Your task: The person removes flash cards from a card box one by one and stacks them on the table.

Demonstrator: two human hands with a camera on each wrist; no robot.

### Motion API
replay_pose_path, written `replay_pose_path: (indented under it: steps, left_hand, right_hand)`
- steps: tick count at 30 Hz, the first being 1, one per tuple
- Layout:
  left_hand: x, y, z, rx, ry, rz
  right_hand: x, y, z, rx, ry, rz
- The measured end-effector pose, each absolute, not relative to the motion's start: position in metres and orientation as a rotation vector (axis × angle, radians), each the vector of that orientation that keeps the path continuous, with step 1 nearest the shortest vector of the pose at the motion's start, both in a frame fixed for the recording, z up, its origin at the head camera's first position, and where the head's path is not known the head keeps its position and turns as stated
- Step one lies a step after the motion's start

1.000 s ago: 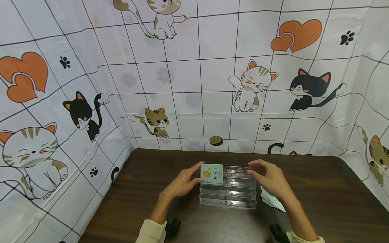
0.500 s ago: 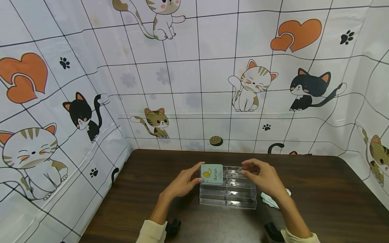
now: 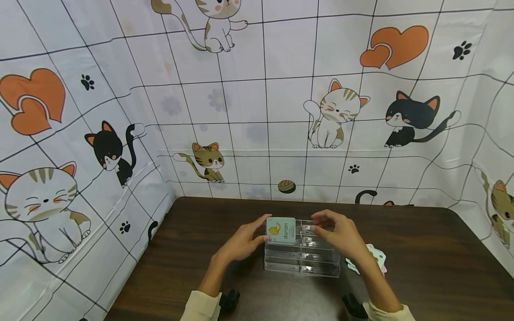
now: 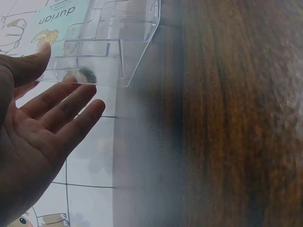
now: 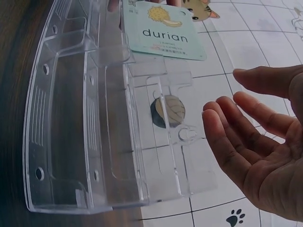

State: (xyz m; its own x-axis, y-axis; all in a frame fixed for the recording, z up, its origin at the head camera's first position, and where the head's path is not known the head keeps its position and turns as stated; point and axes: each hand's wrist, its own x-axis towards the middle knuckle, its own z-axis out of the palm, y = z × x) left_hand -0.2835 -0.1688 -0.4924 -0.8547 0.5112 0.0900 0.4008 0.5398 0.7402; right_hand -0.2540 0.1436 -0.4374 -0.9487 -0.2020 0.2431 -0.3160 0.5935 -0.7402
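A clear plastic tiered rack (image 3: 283,261) stands on the table with two columns of shelves. A light green flash card (image 3: 280,230) printed "durian" with a fruit picture sits at the left of its top tier. At the card's left edge my left hand (image 3: 239,243) holds it, thumb at the lower corner and index finger at the upper. In the left wrist view its other fingers reach below and behind the clear plastic. My right hand (image 3: 339,232) hovers by the right part of the top tier, fingers loosely bent, holding nothing; the right wrist view shows a gap between it and the rack.
Several loose cards (image 3: 376,255) lie in a pile right of the rack, partly behind my right forearm. The dark wood table (image 3: 425,258) ends at a white cat-print backdrop (image 3: 249,102) behind and at both sides.
My right hand has moved left along the top tier, nearer the durian card, and more of the loose pile shows. My left hand, the card and the rack have stayed put.
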Motion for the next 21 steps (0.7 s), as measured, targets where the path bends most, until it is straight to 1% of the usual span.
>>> replay_pose_path:
  steps: [21]
  left_hand:
    - [-0.282, -0.168, -0.493, 0.813, 2.632, 1.221]
  right_hand:
    - [-0.261, 0.127, -0.438, 0.458, -2.661, 1.338]
